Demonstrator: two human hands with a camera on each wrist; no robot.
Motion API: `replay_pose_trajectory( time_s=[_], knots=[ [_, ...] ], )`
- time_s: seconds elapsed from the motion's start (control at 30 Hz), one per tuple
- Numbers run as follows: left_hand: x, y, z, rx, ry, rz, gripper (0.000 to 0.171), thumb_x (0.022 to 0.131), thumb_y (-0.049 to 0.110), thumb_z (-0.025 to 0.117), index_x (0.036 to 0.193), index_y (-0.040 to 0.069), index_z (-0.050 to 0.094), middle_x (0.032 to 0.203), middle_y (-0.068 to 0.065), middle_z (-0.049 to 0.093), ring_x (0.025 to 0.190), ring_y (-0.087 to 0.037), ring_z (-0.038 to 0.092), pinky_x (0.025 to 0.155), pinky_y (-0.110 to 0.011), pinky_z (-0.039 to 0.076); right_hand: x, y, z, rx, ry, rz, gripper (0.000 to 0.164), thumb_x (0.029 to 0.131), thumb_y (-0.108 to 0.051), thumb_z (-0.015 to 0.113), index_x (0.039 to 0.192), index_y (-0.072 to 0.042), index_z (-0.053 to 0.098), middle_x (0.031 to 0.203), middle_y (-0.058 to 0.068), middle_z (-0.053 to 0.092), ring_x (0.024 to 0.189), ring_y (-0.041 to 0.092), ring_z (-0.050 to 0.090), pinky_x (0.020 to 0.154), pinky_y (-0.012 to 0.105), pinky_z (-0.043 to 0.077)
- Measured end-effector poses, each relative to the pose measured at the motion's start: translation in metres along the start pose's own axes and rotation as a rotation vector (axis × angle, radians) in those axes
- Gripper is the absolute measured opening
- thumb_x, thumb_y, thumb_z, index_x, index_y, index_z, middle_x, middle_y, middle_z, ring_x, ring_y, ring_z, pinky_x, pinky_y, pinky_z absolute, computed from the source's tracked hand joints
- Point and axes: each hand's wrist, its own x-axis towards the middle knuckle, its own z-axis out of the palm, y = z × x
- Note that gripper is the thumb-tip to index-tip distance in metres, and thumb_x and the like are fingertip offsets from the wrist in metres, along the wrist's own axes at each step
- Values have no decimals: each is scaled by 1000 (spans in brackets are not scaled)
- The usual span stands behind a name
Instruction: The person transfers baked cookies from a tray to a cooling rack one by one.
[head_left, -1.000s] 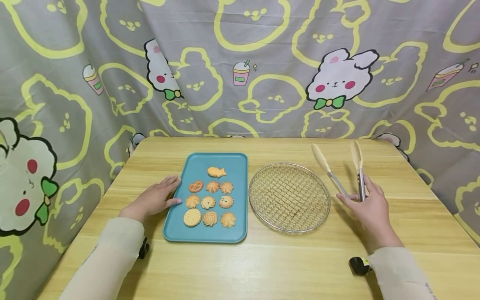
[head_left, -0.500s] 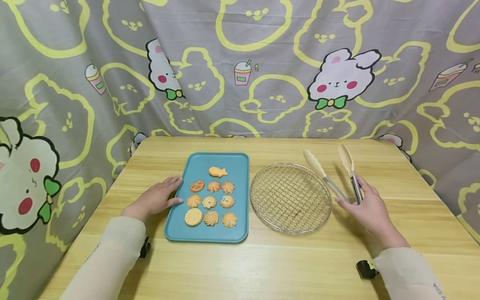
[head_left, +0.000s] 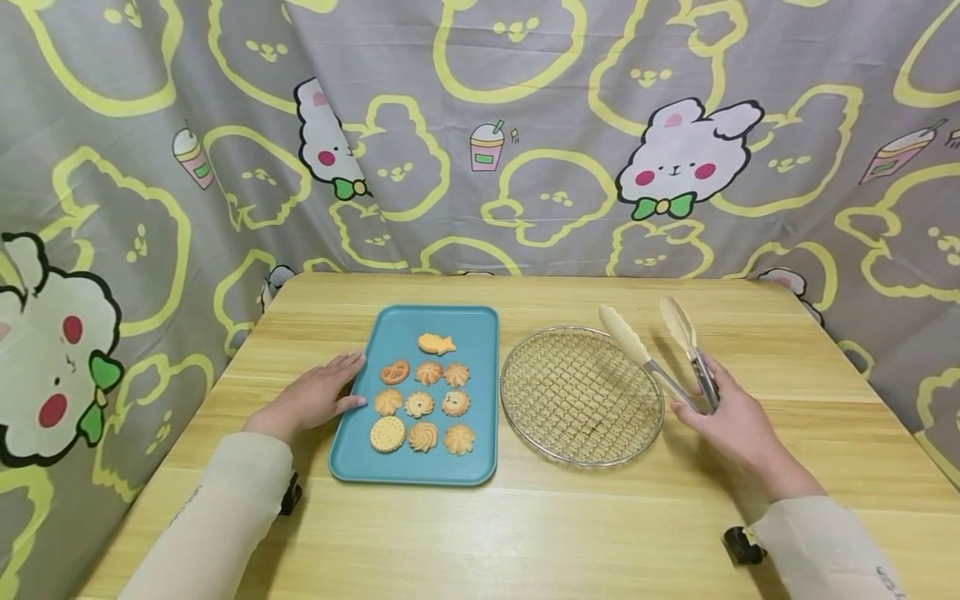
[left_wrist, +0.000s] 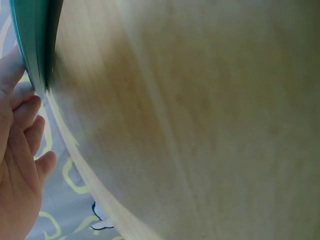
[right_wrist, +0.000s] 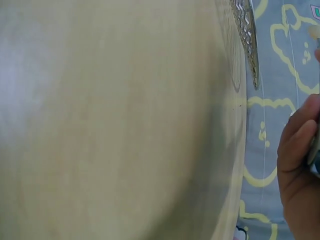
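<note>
A teal tray (head_left: 390, 333) lies on the left half of the table with several cookies on it. The fish-shaped cookie (head_left: 437, 343) is at the far end; the pretzel-shaped cookie (head_left: 394, 372), round cookie (head_left: 387, 434) and flower-like cookies (head_left: 460, 439) sit nearer in rows. My left hand (head_left: 309, 400) rests against the tray's left rim, fingers loosely extended, thumb at the edge. My right hand (head_left: 738, 429) holds metal tongs (head_left: 627, 333) with cream tips, spread apart. The tips are above the far right part of a round wire rack (head_left: 581, 400). Only part of the right hand (right_wrist: 298, 165) shows in the right wrist view.
The rack lies just right of the tray, with a narrow gap between. Bare wooden table (head_left: 525, 542) lies in front of both. A grey patterned curtain (head_left: 480, 217) hangs behind the table and along its sides.
My right hand has brought the tongs left and slightly nearer, so the tips moved from beyond the rack to over its far right edge. The left hand and tray look unchanged.
</note>
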Motion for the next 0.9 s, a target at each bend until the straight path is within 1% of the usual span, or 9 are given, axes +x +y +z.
replay_pose_trajectory(
  time_s=[0.03, 0.1, 0.17, 0.27, 0.3, 0.43, 0.53, 0.7, 0.9],
  knots=[
    [0, 0, 0, 1, 0, 0, 70, 96, 33, 58, 147, -5, 29, 151, -23, 25, 138, -43, 20, 108, -60, 21, 0, -1, 0, -4, -8, -1, 94, 87, -37, 68, 153, -3, 11, 119, 31, 55, 101, 51, 54, 79, 64, 43],
    [0, 0, 0, -1, 1, 1, 70, 96, 33, 58, 147, -5, 29, 151, -23, 25, 138, -43, 20, 108, -60, 21, 1, -3, -1, -15, -15, -9, 94, 87, -40, 69, 153, -4, 13, 111, 27, 58, 94, 45, 57, 75, 57, 46],
    [0, 0, 0, 0, 0, 0, 70, 96, 33, 58, 147, -5, 29, 151, -23, 25, 138, -43, 20, 108, -60, 21, 2, -5, -1, -28, -21, -22, 95, 85, -44, 70, 152, -4, 15, 103, 21, 58, 86, 37, 57, 70, 47, 47],
    [0, 0, 1, -1, 0, -2, 70, 96, 33, 57, 147, -4, 28, 151, -23, 25, 138, -42, 20, 108, -59, 21, 4, -9, 0, -39, -35, -48, 100, 82, -47, 72, 152, -4, 15, 94, 11, 56, 77, 27, 53, 63, 36, 43],
    [0, 0, 1, -1, -1, -4, 70, 96, 33, 57, 147, -4, 28, 151, -23, 25, 138, -42, 20, 108, -59, 21, 4, -10, 0, -40, -42, -57, 101, 82, -47, 73, 153, -4, 15, 92, 11, 56, 75, 25, 53, 62, 35, 43],
    [0, 0, 1, -1, 3, -1, 70, 96, 33, 58, 147, -5, 29, 151, -23, 26, 138, -42, 20, 108, -59, 21, 6, -15, 3, -39, -83, -74, 103, 81, -47, 74, 153, -5, 13, 87, 8, 55, 66, 20, 49, 58, 32, 41],
    [0, 0, 1, 3, 10, 7, 70, 96, 32, 58, 147, -5, 29, 151, -23, 26, 138, -43, 21, 108, -59, 23, 8, -19, 5, -36, -103, -90, 103, 81, -46, 74, 153, -6, 14, 85, 7, 53, 63, 19, 46, 56, 32, 40],
    [0, 0, 1, 12, 23, 22, 70, 95, 31, 60, 146, -6, 30, 150, -24, 28, 136, -44, 24, 107, -58, 24, 10, -25, 8, -47, -110, -138, 102, 79, -47, 76, 153, -8, 17, 81, 6, 49, 63, 19, 45, 56, 32, 39],
    [0, 0, 1, 6, 18, 14, 70, 95, 32, 59, 146, -6, 29, 150, -24, 27, 137, -44, 23, 108, -58, 24, 12, -31, 11, -57, -110, -179, 101, 78, -47, 77, 152, -9, 20, 75, 3, 45, 60, 18, 43, 56, 32, 39]
  ],
)
